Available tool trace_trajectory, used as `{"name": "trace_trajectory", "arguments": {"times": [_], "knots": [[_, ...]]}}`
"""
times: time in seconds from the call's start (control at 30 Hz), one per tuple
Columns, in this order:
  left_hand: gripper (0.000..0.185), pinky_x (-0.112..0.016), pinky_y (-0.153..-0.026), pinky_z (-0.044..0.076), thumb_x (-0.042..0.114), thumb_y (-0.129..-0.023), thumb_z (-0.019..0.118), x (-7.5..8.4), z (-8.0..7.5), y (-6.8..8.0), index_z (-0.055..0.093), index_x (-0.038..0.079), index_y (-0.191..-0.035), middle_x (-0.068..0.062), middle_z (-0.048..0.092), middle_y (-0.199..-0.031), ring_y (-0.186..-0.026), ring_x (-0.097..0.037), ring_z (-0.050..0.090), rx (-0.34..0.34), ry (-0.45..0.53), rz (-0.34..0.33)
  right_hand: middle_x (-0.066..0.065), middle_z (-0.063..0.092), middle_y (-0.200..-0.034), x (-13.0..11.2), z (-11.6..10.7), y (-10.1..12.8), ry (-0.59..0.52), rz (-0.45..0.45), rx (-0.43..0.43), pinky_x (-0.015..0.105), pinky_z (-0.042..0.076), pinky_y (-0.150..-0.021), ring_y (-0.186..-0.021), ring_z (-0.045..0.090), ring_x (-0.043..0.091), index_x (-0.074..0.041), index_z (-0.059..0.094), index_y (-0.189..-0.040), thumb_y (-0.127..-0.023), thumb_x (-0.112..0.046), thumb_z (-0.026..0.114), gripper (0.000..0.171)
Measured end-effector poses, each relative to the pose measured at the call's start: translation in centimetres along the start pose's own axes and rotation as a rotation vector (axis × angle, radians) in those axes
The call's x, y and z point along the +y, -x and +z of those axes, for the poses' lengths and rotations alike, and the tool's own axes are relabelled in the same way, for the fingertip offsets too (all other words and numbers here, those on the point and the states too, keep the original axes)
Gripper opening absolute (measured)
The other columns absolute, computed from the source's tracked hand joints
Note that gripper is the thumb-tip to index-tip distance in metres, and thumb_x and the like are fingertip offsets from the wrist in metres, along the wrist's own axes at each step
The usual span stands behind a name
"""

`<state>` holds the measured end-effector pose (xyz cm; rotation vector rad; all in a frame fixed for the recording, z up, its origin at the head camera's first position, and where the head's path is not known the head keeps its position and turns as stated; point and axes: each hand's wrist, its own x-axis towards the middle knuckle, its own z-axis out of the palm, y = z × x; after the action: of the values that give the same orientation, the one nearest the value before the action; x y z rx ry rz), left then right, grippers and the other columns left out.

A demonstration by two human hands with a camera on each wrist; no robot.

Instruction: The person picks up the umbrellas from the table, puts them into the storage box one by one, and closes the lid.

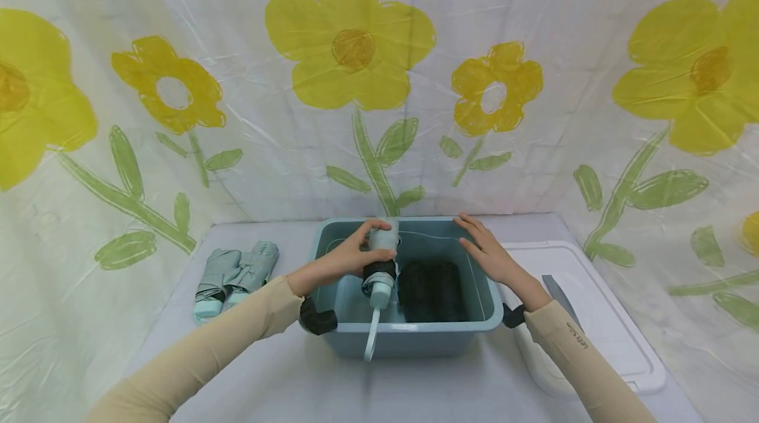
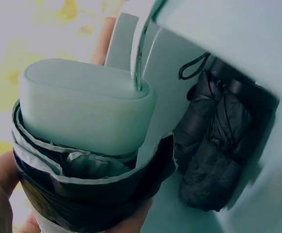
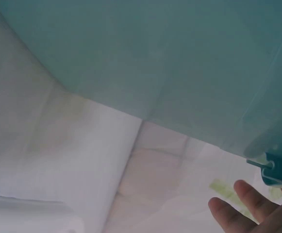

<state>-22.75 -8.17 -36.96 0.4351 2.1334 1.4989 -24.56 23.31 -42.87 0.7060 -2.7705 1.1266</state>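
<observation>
My left hand (image 1: 346, 255) grips a folded compact umbrella (image 1: 381, 294) over the left half of a blue-grey plastic bin (image 1: 409, 342). The umbrella is pale mint with dark lining; its handle points down toward me, and a wrist strap (image 1: 372, 337) hangs across the front rim. Close up in the left wrist view, the oval handle (image 2: 87, 107) sticks out of the loosely wrapped fabric. Two folded black umbrellas (image 2: 218, 141) lie side by side in the bin's right half. At the bin's right rim, my right hand (image 1: 491, 257) touches the edge with its fingers extended.
Left of the bin, two folded mint umbrellas (image 1: 216, 278) lie on the white-covered table (image 1: 249, 370). A white lid (image 1: 617, 344) lies on the right, under my right forearm, with a grey strip (image 1: 560, 298) on it. A flower-printed curtain (image 1: 237, 192) stands behind and beside the table.
</observation>
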Motion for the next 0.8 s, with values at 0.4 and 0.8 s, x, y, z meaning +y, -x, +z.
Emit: {"name": "trace_trajectory", "arguments": {"times": [0.4, 0.8], "knots": [[0.055, -0.040, -0.063, 0.053, 0.032, -0.087, 0.064, -0.2, 0.8, -1.9, 0.035, 0.028, -0.133, -0.019, 0.035, -0.132, -0.095, -0.028, 0.057, -0.037, -0.008, -0.026, 0.019, 0.017, -0.151, -0.1, 0.1, 0.1, -0.008, -0.005, 0.001, 0.064, 0.016, -0.104, -0.138, 0.016, 0.040, -0.005, 0.027, -0.145, -0.100, -0.016, 0.040, 0.048], [0.054, -0.038, -0.063, 0.050, 0.032, -0.086, 0.065, -0.4, 1.2, -3.2, 0.036, 0.027, -0.132, -0.015, 0.037, -0.129, -0.099, -0.028, 0.052, -0.082, -0.112, -0.063, 0.019, 0.017, -0.152, -0.1, 0.0, 0.1, -0.002, -0.009, 0.005, 0.064, 0.015, -0.104, -0.138, 0.015, 0.039, -0.006, 0.027, -0.145, -0.100, -0.020, 0.039, 0.049]]}}
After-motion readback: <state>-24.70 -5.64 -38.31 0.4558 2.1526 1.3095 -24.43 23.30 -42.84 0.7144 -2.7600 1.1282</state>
